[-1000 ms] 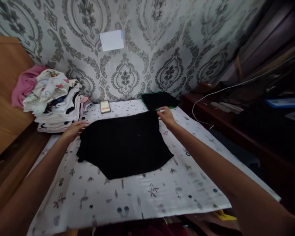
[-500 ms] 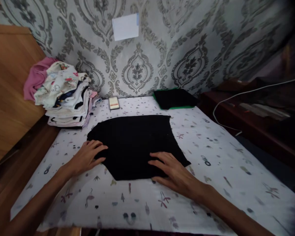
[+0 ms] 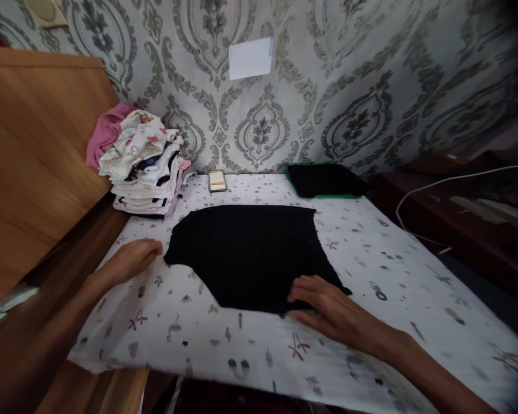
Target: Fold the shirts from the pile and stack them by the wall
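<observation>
From my head view, the flat black cloth garment [image 3: 250,253] lies just right of my left hand [image 3: 133,259], whose closure I can't tell, and under my loosely parted right hand [image 3: 328,307]. Likely smoothing; next calls for even edges.

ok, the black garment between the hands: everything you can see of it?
Black garment: plain, soft-looking fabric, spread flat on the printed white sheet. Far edge nearly straight, left end narrower, right side slanting to a pointed near corner. The right hand rests on its near edge, toward the right; the left hand is beside its left end. Seams too dark to make out.
</observation>
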A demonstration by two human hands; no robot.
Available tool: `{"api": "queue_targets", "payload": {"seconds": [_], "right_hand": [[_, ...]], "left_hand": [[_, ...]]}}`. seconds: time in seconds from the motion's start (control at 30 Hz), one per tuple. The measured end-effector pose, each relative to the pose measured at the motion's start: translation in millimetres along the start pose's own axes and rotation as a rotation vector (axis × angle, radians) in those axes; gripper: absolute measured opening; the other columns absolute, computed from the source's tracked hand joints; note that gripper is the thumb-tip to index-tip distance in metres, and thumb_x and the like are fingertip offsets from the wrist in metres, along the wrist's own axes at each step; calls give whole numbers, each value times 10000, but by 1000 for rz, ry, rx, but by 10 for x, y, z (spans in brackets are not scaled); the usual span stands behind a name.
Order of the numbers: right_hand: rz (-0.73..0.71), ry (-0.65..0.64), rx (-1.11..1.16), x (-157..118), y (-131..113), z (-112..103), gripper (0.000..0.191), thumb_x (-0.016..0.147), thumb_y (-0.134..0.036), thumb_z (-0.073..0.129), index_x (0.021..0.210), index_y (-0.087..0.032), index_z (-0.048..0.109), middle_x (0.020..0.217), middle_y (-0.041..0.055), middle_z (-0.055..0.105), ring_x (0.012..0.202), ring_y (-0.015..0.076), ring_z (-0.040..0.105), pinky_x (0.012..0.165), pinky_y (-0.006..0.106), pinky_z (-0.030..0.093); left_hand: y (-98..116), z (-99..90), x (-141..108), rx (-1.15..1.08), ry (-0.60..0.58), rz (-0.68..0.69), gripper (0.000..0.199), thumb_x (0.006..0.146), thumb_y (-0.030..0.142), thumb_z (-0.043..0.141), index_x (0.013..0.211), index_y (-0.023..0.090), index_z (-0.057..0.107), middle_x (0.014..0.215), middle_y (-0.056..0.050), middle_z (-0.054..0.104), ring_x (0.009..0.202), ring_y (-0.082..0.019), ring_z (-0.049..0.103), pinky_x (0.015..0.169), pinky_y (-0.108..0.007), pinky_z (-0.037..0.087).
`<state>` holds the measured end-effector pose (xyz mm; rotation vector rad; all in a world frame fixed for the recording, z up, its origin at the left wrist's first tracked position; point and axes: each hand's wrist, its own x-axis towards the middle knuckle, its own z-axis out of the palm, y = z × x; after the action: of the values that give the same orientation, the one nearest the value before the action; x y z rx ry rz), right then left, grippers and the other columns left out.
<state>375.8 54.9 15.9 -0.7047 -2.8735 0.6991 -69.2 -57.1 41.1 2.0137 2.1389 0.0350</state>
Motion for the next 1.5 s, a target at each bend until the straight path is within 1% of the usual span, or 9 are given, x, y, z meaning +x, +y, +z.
{"api": "queue_targets", "payload": {"seconds": [0.13, 0.33, 0.57, 0.83, 0.97, 1.1, 1.23, 1.37, 1.5], "right_hand": [[-4, 2, 91, 242, -97, -73, 387, 1006, -504, 433, 1039, -220, 693, 1002, 79, 694, 949, 238, 670, 979, 465, 495], [-34, 83, 42, 571, 85, 141, 292, 981, -403, 511, 1102, -217, 701, 1283, 130, 639, 1224, 285, 573, 1064, 526, 428], [-31, 97, 98, 455, 293, 327, 314, 997, -417, 488, 1162, -244, 691, 1388, 117, 590, 1325, 285, 512, 1122, 556, 383], [-61, 111, 106, 456, 267, 286, 265, 995, -354, 510, 1168, -242, 678, 1364, 105, 609, 1308, 263, 533, 1121, 547, 399], [-76, 129, 99, 444, 269, 292, 251, 990, -343, 526, 1160, -243, 681, 1356, 104, 616, 1305, 260, 535, 1101, 526, 424], [-81, 146, 99, 443, 265, 348, 247, 988, -337, 527, 1141, -233, 690, 1345, 115, 620, 1316, 267, 523, 1080, 525, 441], [-59, 142, 152, 405, 262, 361, 265, 985, -368, 525, 1150, -240, 689, 1365, 118, 607, 1336, 272, 501, 1086, 523, 432], [-6, 141, 193, 411, 349, 194, 301, 987, -415, 509, 1185, -257, 672, 1380, 101, 595, 1289, 245, 544, 1079, 479, 453], [114, 215, 97, 578, 558, 16, 310, 979, -370, 512, 1222, -240, 653, 1382, 113, 593, 1307, 262, 531, 1102, 494, 427]], "left_hand": [[16, 59, 522, -97, 209, -4, 287, 878, 259, 438, 1074, 199, 639, 996, -61, 689, 927, -226, 645, 811, -320, 478], [95, 157, 1172, 129, 174, -177, 437, 829, 124, 460, 1205, 262, 633, 1199, -82, 683, 1130, -265, 629, 893, -356, 490], [-101, 97, 1193, 154, 201, -372, 325, 876, 200, 443, 1129, 215, 646, 1108, -126, 734, 1063, -295, 668, 813, -354, 500], [188, -26, 1205, 200, 319, -492, 366, 978, 307, 342, 1128, 217, 663, 995, -154, 745, 958, -333, 697, 785, -409, 499], [239, 45, 1243, 77, 368, -360, 358, 965, 287, 379, 1217, 206, 620, 937, -103, 750, 953, -289, 698, 841, -392, 509], [267, 379, 1182, -77, 313, 36, 472, 990, 384, 364, 1398, 190, 498, 1342, -118, 642, 1240, -241, 594, 1053, -396, 448], [136, 601, 1053, 35, 212, -47, 534, 989, 416, 375, 1441, 143, 452, 1565, -175, 421, 1452, -304, 381, 1163, -504, 327], [50, 461, 1029, 117, 297, -127, 434, 988, 340, 374, 1292, 105, 578, 1392, -219, 582, 1302, -347, 541, 1068, -506, 430], [378, 305, 1228, 37, 320, 112, 368, 991, 331, 400, 1230, 157, 620, 1234, -145, 663, 1149, -285, 621, 1023, -428, 475]]}}
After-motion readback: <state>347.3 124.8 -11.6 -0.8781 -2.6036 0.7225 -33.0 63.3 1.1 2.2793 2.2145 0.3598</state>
